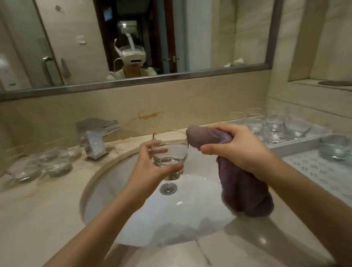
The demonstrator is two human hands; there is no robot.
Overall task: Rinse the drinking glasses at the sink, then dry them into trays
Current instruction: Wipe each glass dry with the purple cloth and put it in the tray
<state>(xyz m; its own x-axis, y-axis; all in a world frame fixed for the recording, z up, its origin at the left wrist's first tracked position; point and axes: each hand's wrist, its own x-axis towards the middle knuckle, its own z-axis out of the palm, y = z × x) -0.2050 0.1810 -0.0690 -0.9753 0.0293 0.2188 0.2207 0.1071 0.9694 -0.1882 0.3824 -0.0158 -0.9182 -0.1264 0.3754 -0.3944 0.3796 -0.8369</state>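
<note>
Head view: left hand (pixel 152 166) grips drinking glass (pixel 170 152) over sink (pixel 134 200); right hand (pixel 235 147) clutches purple towel (pixel 245 191) just beside it.

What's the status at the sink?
Left hand holds glass over sink. Right hand grips purple cloth, bunched end at the rim. Nothing in the way.

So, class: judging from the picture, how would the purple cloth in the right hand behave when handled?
The purple cloth is probably floppy: below the right hand it hangs limp over the sink. It likely squashes easily, since the grip bunches it into a rounded wad. It looks light, held one-handed.
</note>
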